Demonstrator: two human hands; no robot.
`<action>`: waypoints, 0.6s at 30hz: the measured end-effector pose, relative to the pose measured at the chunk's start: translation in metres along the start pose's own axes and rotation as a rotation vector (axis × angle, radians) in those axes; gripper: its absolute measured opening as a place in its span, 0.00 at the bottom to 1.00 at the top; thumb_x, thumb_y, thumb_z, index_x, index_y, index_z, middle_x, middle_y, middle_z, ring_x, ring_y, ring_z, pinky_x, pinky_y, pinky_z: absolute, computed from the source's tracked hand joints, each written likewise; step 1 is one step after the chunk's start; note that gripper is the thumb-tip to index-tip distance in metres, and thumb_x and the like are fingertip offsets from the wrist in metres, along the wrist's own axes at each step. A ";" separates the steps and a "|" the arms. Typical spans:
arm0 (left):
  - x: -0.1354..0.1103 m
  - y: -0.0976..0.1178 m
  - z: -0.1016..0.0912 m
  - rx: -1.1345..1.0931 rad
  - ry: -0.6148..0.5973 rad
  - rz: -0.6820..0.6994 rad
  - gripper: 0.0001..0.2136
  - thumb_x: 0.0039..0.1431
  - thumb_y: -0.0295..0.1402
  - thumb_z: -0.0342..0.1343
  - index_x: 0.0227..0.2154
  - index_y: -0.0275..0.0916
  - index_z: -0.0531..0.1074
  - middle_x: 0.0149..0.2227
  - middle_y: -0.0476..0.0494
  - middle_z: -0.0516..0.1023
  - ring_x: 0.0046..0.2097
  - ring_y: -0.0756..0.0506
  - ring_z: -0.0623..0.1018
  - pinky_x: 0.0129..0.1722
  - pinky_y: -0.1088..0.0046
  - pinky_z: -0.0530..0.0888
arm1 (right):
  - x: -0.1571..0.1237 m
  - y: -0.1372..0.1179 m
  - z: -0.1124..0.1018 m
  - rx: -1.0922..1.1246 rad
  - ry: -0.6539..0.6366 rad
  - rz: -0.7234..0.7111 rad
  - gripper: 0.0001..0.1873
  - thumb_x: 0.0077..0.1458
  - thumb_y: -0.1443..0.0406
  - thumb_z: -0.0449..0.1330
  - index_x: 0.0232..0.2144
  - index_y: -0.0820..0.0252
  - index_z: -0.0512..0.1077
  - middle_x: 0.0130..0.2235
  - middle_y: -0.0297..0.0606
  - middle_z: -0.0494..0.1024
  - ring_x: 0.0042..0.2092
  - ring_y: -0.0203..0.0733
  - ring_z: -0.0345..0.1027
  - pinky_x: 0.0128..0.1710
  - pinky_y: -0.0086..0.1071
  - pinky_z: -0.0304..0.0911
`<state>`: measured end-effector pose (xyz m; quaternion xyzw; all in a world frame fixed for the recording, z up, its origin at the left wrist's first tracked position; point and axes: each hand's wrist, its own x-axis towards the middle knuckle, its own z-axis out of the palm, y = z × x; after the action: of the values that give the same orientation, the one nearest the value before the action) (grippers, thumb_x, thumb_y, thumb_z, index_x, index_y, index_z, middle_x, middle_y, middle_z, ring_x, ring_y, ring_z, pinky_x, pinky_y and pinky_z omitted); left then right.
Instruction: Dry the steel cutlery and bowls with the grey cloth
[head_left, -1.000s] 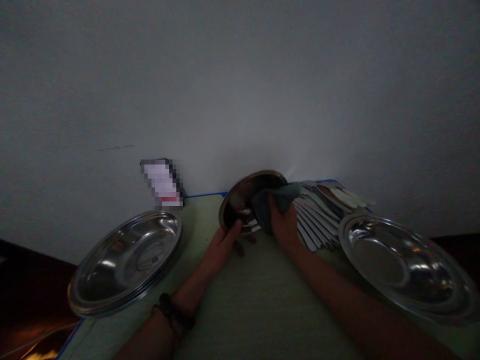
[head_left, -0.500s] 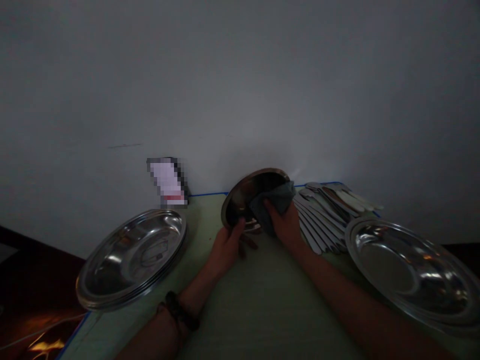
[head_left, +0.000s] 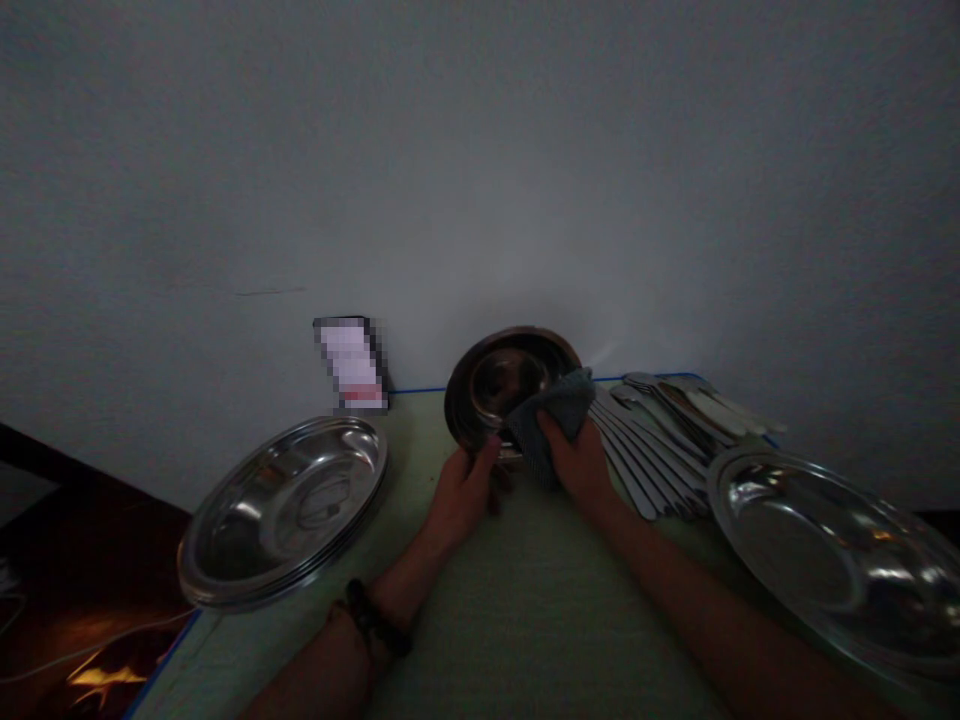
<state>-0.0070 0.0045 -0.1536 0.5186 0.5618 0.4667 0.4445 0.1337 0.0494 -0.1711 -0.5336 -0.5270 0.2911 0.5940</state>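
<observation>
A shiny metal bowl [head_left: 480, 385] is held tilted near the wall, its inside facing me. My left hand [head_left: 461, 490] grips its lower rim, thumb on the inner side and fingers underneath. A grey-blue cloth [head_left: 559, 410] is bunched in my right hand [head_left: 581, 460], pressed over the bowl's right rim. The cloth hides part of that rim and some of my right fingers. Just right of my right hand lies a row of metal cutlery [head_left: 649, 455], with lighter handles at the far end.
A stack of metal basins [head_left: 225, 535] stands at the left, and another metal basin [head_left: 772, 590] at the right. A blurred phone-like object [head_left: 351, 362] leans against the wall [head_left: 480, 180]. The green table [head_left: 517, 620] has a blue edge.
The bowl has turned so that more of its inside faces me. The cloth has slid slightly down and right along its rim. The whole view has shifted a little.
</observation>
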 end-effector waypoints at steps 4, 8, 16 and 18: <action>0.004 0.000 -0.008 0.052 0.122 0.043 0.17 0.53 0.48 0.52 0.27 0.37 0.67 0.21 0.52 0.69 0.18 0.53 0.66 0.15 0.77 0.61 | 0.003 0.005 -0.002 0.006 -0.042 -0.003 0.21 0.46 0.52 0.60 0.38 0.60 0.71 0.39 0.45 0.78 0.41 0.50 0.71 0.43 0.43 0.63; -0.001 -0.001 -0.006 0.175 -0.115 0.125 0.18 0.55 0.46 0.50 0.19 0.37 0.69 0.18 0.50 0.67 0.21 0.51 0.66 0.21 0.76 0.63 | -0.005 0.000 0.001 -0.006 -0.034 0.020 0.21 0.47 0.50 0.58 0.36 0.61 0.72 0.38 0.45 0.78 0.43 0.52 0.71 0.42 0.43 0.63; 0.001 0.000 0.000 0.003 0.076 -0.019 0.17 0.54 0.49 0.49 0.25 0.38 0.66 0.18 0.52 0.67 0.18 0.51 0.66 0.17 0.77 0.61 | -0.002 -0.004 -0.001 0.021 0.007 0.030 0.22 0.48 0.51 0.58 0.37 0.62 0.71 0.39 0.46 0.77 0.43 0.50 0.70 0.44 0.42 0.63; 0.004 0.001 -0.003 -0.036 0.133 -0.059 0.18 0.53 0.51 0.48 0.26 0.38 0.65 0.16 0.54 0.66 0.16 0.51 0.65 0.14 0.77 0.59 | -0.001 -0.003 -0.001 0.036 0.002 0.017 0.22 0.48 0.51 0.58 0.38 0.62 0.71 0.40 0.46 0.77 0.44 0.50 0.70 0.46 0.43 0.62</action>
<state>-0.0098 0.0079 -0.1526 0.4618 0.5965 0.4969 0.4290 0.1341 0.0475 -0.1685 -0.5273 -0.5166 0.3052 0.6016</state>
